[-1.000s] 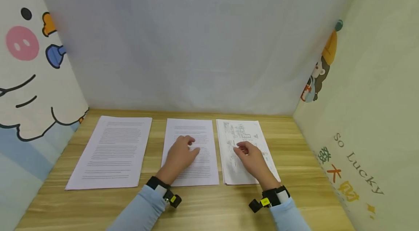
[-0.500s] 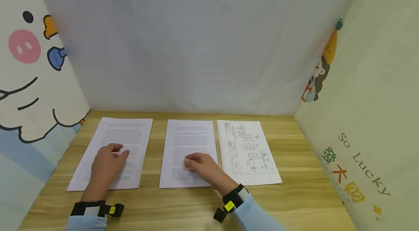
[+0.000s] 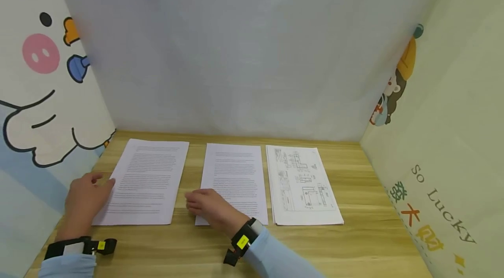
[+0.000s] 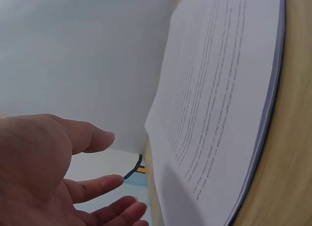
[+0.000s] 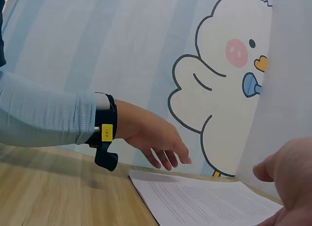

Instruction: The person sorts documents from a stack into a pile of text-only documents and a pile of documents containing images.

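Note:
Three stacks of printed paper lie side by side on the wooden table. The left paper stack (image 3: 151,177) carries lines of text, and so does the middle paper stack (image 3: 236,168). Line drawings cover the top sheet of the right paper stack (image 3: 301,186). At the left stack's outer edge is my left hand (image 3: 86,199), its fingers apart and relaxed; the left wrist view shows the hand (image 4: 44,172) holding nothing. My right hand (image 3: 214,209) hovers over the near left part of the middle stack, its fingers loosely bent, with no object visible in them.
The wooden table (image 3: 366,243) reaches back to a pale grey curtain (image 3: 244,50). On the left stands a cloth wall with a cartoon bird (image 3: 39,89); on the right, a cream wall (image 3: 453,116) with lettering. Black camera straps circle both wrists.
Both hands have moved left: the left from the middle stack across to the left stack's outer edge, the right from the right stack to the middle one. The stacks stay in place.

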`<state>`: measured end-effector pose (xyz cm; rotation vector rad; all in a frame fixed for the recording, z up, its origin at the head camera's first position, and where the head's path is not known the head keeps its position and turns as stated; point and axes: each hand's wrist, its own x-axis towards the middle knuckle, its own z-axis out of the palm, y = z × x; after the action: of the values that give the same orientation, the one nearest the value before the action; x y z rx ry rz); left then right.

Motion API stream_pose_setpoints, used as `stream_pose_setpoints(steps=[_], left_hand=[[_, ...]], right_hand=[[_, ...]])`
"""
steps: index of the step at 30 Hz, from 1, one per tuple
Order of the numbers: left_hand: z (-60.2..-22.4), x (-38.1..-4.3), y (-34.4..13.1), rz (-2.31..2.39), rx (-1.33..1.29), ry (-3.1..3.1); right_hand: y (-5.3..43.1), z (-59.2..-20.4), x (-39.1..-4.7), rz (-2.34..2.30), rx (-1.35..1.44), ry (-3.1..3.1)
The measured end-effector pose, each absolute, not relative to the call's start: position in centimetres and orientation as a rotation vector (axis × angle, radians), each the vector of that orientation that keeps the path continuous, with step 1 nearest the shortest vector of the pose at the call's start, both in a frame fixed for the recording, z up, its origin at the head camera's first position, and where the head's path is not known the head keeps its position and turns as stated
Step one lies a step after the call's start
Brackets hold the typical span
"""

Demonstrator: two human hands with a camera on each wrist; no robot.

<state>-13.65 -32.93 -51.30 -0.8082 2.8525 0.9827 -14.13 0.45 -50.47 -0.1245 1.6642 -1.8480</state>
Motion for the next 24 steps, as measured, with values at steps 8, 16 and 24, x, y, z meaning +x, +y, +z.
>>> stream_pose_setpoints(steps=[8,16,24], left_hand=[[-50.3,-13.6,-34.0,0.776,-0.736,2.673],[-50.0,-13.9,-34.3,0.873,-0.570,2.570],[-52.2,-14.1,-34.9,1.006,-0.540,2.557]], right_hand=[[-1.6,-50.3,-14.2,-1.911,-0.038,1.488],[-2.2,-50.4,-14.0,-1.927,-0.046,1.433],[-2.1,-50.6,-14.1,-1.927,-0.049,1.446]])
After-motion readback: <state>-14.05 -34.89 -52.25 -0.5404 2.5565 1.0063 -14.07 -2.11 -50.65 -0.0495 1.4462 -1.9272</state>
